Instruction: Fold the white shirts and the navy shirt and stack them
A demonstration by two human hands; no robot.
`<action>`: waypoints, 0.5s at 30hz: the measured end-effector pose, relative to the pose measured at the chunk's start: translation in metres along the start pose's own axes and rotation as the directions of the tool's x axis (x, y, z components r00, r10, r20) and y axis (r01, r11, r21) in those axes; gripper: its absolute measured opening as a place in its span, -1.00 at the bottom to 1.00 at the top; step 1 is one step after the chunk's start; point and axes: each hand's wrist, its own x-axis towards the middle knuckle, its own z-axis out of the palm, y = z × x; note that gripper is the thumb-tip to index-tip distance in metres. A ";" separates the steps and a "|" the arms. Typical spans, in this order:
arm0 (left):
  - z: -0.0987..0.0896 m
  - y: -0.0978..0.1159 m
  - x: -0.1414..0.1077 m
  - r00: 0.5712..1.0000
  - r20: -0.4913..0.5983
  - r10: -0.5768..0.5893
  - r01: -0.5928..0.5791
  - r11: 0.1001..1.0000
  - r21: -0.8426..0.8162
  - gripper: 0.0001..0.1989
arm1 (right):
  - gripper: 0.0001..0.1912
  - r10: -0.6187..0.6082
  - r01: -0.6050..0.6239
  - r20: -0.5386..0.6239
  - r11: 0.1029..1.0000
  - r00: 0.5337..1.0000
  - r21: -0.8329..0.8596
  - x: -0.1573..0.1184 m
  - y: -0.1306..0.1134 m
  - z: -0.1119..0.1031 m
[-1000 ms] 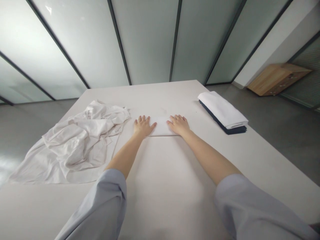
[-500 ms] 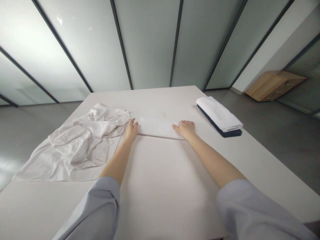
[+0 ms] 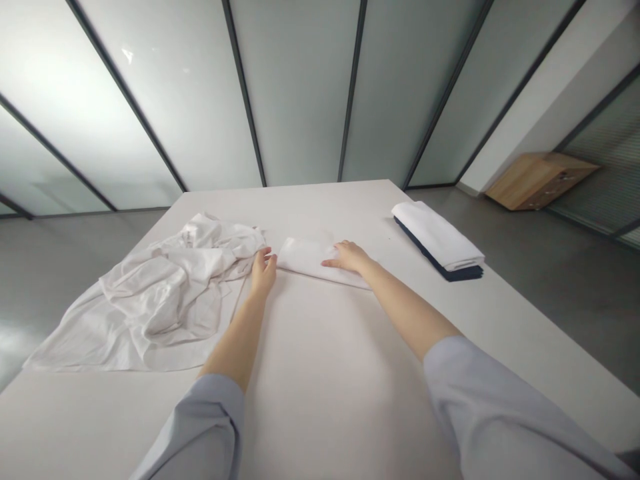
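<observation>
A folded white cloth lies flat in the middle of the table. At its left end stands my left hand, thumb and fingers apart, beside the cloth's edge and close to a crumpled white cloth. My right hand rests over the right half of the folded cloth, palm down with fingers spread, and hides part of it. Both hands look open, with no cloth visibly gripped.
At the right edge of the white table lies a folded white cloth on top of a folded dark navy cloth. Beyond stand frosted glass panels and a wooden cabinet on the floor.
My right hand has slid left from the folded cloth's right end toward its middle. My left hand has stayed near the left end. The camera view has shifted slightly.
</observation>
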 end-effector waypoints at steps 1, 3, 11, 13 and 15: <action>0.000 0.000 0.000 1.000 0.000 0.001 -0.001 1.000 0.000 -0.71 | -0.17 0.012 -0.012 0.003 1.000 1.000 -0.018 0.002 -0.002 0.001; 0.001 0.001 0.000 1.000 -0.001 0.001 -0.001 1.000 0.002 -0.71 | -0.11 0.054 -0.054 0.018 0.998 0.998 -0.037 0.004 -0.003 0.000; 0.002 -0.001 0.001 1.000 -0.006 -0.008 0.008 1.000 -0.006 -0.70 | -0.25 0.090 -0.122 0.242 0.985 0.966 0.121 0.011 -0.002 -0.008; 0.002 -0.003 0.001 1.000 -0.011 -0.006 0.005 1.000 -0.016 -0.70 | -0.38 0.066 -0.123 0.270 0.972 0.961 0.202 0.010 0.000 -0.008; 0.001 -0.007 0.002 1.000 -0.008 -0.004 0.004 1.000 -0.030 -0.67 | -0.53 0.017 -0.096 0.283 0.959 0.959 0.267 0.008 0.001 -0.009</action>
